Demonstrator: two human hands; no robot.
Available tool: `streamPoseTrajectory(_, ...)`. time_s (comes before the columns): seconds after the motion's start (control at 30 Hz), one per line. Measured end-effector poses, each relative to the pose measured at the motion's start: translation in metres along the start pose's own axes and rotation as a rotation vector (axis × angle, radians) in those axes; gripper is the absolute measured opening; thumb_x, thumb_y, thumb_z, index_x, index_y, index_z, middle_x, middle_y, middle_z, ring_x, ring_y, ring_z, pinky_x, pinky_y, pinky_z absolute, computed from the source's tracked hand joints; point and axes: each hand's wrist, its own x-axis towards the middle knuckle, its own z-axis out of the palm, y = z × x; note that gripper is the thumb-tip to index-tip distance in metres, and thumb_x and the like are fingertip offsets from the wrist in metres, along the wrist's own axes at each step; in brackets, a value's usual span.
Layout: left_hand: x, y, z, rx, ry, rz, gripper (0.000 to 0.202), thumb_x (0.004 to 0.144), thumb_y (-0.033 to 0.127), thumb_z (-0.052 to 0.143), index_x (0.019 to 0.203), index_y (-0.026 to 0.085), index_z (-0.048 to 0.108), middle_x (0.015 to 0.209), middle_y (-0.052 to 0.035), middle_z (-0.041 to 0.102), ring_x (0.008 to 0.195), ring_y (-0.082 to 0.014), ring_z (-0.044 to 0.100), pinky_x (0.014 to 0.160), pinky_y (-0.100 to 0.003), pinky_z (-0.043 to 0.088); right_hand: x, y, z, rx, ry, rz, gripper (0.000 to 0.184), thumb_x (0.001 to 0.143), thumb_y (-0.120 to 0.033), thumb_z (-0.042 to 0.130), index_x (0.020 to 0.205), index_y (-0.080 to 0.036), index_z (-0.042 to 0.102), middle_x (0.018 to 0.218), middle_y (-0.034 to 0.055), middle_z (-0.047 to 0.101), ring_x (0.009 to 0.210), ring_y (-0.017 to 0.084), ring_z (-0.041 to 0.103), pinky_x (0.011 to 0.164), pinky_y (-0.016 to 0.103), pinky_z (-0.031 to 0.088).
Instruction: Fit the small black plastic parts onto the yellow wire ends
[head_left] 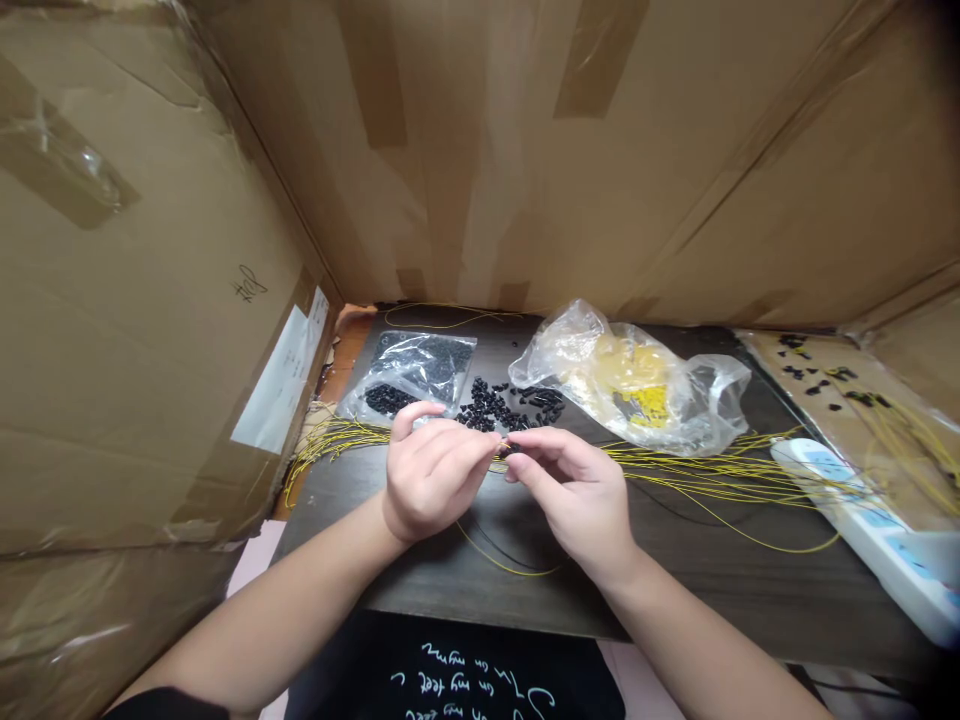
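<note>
My left hand (pixel 439 475) is closed in a pinch at the middle of the table, its fingertips on the end of a thin wire. My right hand (pixel 581 495) faces it, thumb and index finger pinching a small black plastic piece (pixel 514 449). Both sets of fingertips nearly meet, and they partly hide the wire end and the piece. Below the hands a yellow wire (pixel 499 564) and a dark one curve over the table. Just beyond my fingers lies a pile of small black pieces (pixel 487 402).
Behind the hands are a clear bag of black pieces (pixel 424 365) and a clear bag with yellow pieces (pixel 645 405). Yellow wires (pixel 705 465) stretch across the dark table (pixel 420 580). A white power strip (pixel 862 520) stands at right. Cardboard walls (pixel 487 200) enclose the table.
</note>
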Motion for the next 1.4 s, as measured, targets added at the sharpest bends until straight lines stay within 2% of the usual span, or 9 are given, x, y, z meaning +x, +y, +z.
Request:
streamPoseTrajectory(0.3, 0.0009, 0.0023, -0.0019, -0.030, -0.010, -0.019, 0.016, 0.086, 0.011, 0.071, 0.098, 0.020, 0.066, 0.081, 0.0016, 0.078, 0.068, -0.0121, 0.070, 0.095, -0.038, 0.048, 0.0008, -0.0042, 0.0010, 0.030, -0.025, -0.031, 0.015, 0.087, -0.020, 0.074, 0.101, -0.025, 0.074, 0.089, 0.0015, 0.072, 0.064, 0.012, 0.068, 0.060, 0.027, 0.058)
streamPoseTrajectory(0.63, 0.0019, 0.0043, -0.0018, -0.017, -0.027, -0.021, 0.012, 0.088, 0.014, 0.069, 0.096, 0.022, 0.065, 0.078, 0.0041, 0.078, 0.066, -0.0119, 0.070, 0.092, -0.038, 0.048, 0.0004, -0.0037, 0.0015, 0.061, -0.010, -0.015, 0.013, 0.085, -0.021, 0.076, 0.098, -0.023, 0.074, 0.087, 0.0017, 0.072, 0.061, 0.011, 0.067, 0.059, 0.027, 0.060)
streamPoseTrajectory(0.93, 0.0011, 0.0045, -0.0027, -0.017, -0.037, -0.022, 0.015, 0.087, 0.013, 0.070, 0.096, 0.023, 0.064, 0.079, 0.0053, 0.078, 0.067, -0.0118, 0.071, 0.093, -0.039, 0.046, -0.0006, -0.0014, 0.0017, 0.053, 0.013, 0.009, 0.013, 0.085, -0.030, 0.078, 0.094, -0.022, 0.074, 0.086, 0.0039, 0.072, 0.060, 0.012, 0.066, 0.059, 0.029, 0.061)
streamPoseTrajectory(1.13, 0.0004, 0.0039, -0.0021, -0.020, -0.025, -0.010, 0.017, 0.084, 0.012, 0.073, 0.096, 0.022, 0.065, 0.078, 0.0053, 0.077, 0.067, -0.0113, 0.071, 0.095, -0.039, 0.046, -0.0004, -0.0014, 0.0021, 0.079, 0.011, -0.013, 0.012, 0.084, -0.024, 0.078, 0.095, -0.022, 0.073, 0.083, 0.0020, 0.070, 0.060, 0.012, 0.065, 0.058, 0.028, 0.059)
streamPoseTrajectory(1.4, -0.0002, 0.0034, -0.0020, -0.038, -0.039, 0.001, 0.015, 0.085, 0.014, 0.073, 0.096, 0.023, 0.066, 0.077, 0.0058, 0.076, 0.067, -0.0103, 0.069, 0.095, -0.038, 0.047, -0.0003, 0.0005, 0.0008, 0.037, 0.007, -0.018, 0.011, 0.086, -0.027, 0.076, 0.096, -0.022, 0.074, 0.084, 0.0029, 0.070, 0.061, 0.012, 0.065, 0.059, 0.028, 0.058)
